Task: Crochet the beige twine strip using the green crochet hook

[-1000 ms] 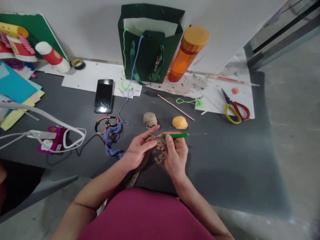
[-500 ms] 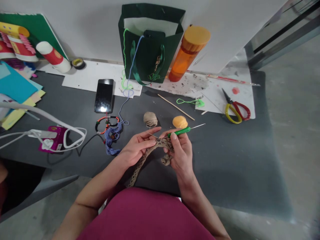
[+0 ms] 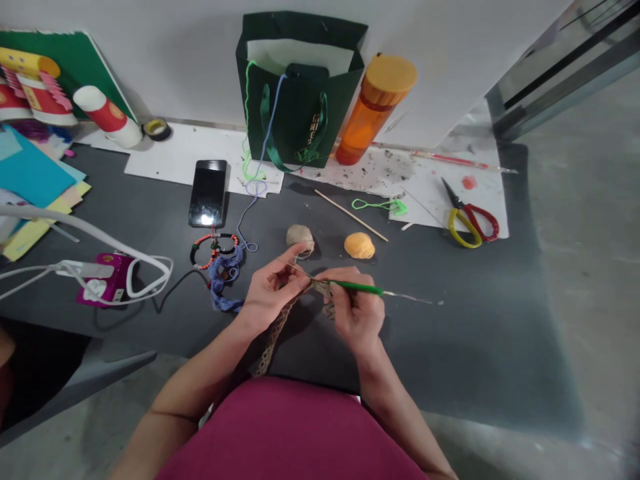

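Note:
My right hand [image 3: 354,308] is closed around a green-handled crochet hook [image 3: 367,289], whose metal end sticks out to the right. Pinched in my left hand [image 3: 270,291] is the upper end of a beige crocheted strip [image 3: 273,337], which hangs down toward my lap. A thin beige thread runs from my left fingers to a small beige yarn ball [image 3: 299,236] lying just beyond them. An orange yarn ball [image 3: 359,245] sits to the right of it on the dark table [image 3: 475,307].
A phone [image 3: 207,192], bead bracelets [image 3: 215,248], a blue crocheted strip [image 3: 223,283] and a pink device with white cables [image 3: 103,283] lie left. Behind stand a green paper bag [image 3: 300,93] and orange bottle [image 3: 375,107]. Scissors [image 3: 467,217] lie right, coloured paper [image 3: 35,180] far left.
My right hand has turned the hook so its metal end now points right and slightly down instead of up-right. My left hand has shifted a little toward the beige ball.

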Motion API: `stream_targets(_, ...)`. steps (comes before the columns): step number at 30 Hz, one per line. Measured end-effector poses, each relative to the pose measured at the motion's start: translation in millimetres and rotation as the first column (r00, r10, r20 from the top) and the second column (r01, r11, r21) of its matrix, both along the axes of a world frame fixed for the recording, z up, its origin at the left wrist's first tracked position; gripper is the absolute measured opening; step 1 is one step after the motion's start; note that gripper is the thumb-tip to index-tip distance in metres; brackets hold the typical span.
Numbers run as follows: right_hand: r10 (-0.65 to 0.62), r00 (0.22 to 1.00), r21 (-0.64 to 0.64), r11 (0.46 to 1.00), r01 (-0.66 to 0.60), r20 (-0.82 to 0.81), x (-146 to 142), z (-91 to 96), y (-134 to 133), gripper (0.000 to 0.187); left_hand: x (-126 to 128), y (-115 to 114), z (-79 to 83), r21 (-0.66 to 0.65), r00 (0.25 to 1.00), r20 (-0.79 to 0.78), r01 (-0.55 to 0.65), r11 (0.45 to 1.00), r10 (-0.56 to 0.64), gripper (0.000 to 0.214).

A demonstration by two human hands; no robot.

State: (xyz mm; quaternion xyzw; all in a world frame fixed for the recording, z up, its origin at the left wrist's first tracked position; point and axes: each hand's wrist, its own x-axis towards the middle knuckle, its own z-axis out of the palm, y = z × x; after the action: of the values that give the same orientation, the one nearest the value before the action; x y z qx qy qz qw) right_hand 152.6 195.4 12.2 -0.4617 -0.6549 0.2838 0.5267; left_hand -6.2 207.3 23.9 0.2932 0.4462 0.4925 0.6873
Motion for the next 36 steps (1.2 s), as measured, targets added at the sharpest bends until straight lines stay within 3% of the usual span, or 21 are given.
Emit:
stream_targets(4,-0.045,0.982,0.198,0.98,0.007,0.185,-5,-2.2,1,0.021,0,-1,-0.2,-0.033,0.996,0.077,-0.037,0.999,0.039,0.08)
stream_targets(9,-0.113,0.991,0.22,0.971,0.094,0.071,-9,-1.7,-4,0.026,-2,-1,-0.3,-0.192,0.952,0.299,0.122,0.974,-0.06,0.089)
stream_targets(13,-0.158,0.987,0.077,0.984,0.161,-0.038,-9,-4.6,-12,0.019,-3,0,1.2,-0.253,0.932,0.353,0.175,0.951,-0.078,0.091)
stream_targets(18,-0.269,0.949,-0.122,0.96,0.251,-0.164,-12,-4.6,-14,0.009,-5,1,3.0,-0.243,0.927,0.367,0.173,0.954,-0.075,0.087)
stream_targets(21,-0.342,0.897,-0.264,0.926,0.271,-0.28,-13,-2.1,-10,0.018,-6,2,2.4,-0.226,0.919,0.383,0.189,0.956,-0.091,0.077)
stream_targets(25,-0.378,0.807,-0.534,0.841,0.094,-0.454,-13,2.0,-5,0.032,-4,2,0.8,-0.186,0.91,0.397,0.208,0.96,-0.12,0.064)
stream_targets(28,-0.357,0.783,-0.596,0.803,-0.021,-0.51,-13,4.2,-5,0.036,-1,0,0.7,-0.149,0.922,0.366,0.188,0.971,-0.123,0.06)
stream_targets(33,-0.199,0.836,-0.488,0.868,-0.092,-0.511,-14,0.6,-9,0.024,2,-3,0.7,-0.088,0.937,0.334,0.14,0.986,-0.103,0.056)
stream_targets(36,-0.095,0.895,-0.321,0.945,-0.056,-0.436,-14,-2.3,-9,0.01,2,-3,-0.4,-0.09,0.943,0.327,0.09,0.992,-0.056,0.054)
